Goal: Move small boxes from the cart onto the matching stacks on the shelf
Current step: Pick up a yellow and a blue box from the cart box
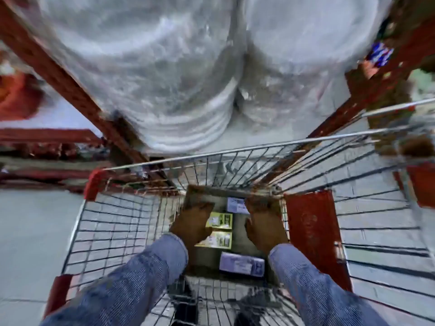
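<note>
I look down into a wire cart (211, 154). At its bottom sits an open brown cardboard carton (197, 193) holding small boxes: two yellow-green ones (220, 220) side by side, a lilac one (242, 264) nearest me and a pale lilac one (236, 205) at the far end. My left hand (191, 223) is curled over the carton's far left rim. My right hand (263, 225) grips its far right rim. Both sleeves are blue denim. The picture is blurred by motion.
Straight ahead stands the shelf with red uprights (58, 76) and large plastic-wrapped white stacks (164, 74). A red panel (313, 236) hangs inside the cart's right side. Red plastic corners (94, 184) cap the cart. Grey floor (30, 231) lies to the left.
</note>
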`<state>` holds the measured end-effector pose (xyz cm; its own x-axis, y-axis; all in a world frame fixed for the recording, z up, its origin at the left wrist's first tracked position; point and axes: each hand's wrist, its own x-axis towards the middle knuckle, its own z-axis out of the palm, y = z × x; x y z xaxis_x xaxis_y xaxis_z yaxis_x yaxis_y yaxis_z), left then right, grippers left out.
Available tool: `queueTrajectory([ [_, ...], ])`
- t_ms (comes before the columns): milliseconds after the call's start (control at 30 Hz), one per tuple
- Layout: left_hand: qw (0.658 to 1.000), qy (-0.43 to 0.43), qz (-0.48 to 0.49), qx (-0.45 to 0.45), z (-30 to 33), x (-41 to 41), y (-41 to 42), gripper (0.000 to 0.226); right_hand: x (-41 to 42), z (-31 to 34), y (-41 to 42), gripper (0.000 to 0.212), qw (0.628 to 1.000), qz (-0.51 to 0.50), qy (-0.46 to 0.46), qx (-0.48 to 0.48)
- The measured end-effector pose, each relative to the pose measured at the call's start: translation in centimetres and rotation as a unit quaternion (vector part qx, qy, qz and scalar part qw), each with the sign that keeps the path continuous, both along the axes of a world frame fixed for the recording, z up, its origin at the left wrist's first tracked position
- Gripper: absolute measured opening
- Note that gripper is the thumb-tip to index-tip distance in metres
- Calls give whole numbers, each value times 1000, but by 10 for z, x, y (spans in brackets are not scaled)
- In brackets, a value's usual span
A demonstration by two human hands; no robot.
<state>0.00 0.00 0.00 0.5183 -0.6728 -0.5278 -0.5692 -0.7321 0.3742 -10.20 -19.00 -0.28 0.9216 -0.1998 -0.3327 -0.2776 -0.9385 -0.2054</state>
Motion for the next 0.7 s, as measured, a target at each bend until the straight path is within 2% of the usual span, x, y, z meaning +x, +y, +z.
queueTrajectory([
  [100, 999, 11, -16, 30, -24, 9, -11, 71, 6, -30, 3, 64, 1000, 1, 29, 9],
  [200, 997, 24, -53, 54, -47, 17, -14, 66, 9, -58, 4, 70, 995, 9, 90, -37],
  [367, 992, 69, -72, 73, -71, 28, -7, 71, 11, -80, 1, 61, 992, 34, 73, -96],
  [500, 989, 81, -92, 81, -74, 35, -11, 67, 13, -86, 2, 59, 990, 21, 65, -123],
  [700, 990, 44, -117, 62, -44, 34, -17, 61, 22, -76, -4, 64, 984, 27, 145, -103],
])
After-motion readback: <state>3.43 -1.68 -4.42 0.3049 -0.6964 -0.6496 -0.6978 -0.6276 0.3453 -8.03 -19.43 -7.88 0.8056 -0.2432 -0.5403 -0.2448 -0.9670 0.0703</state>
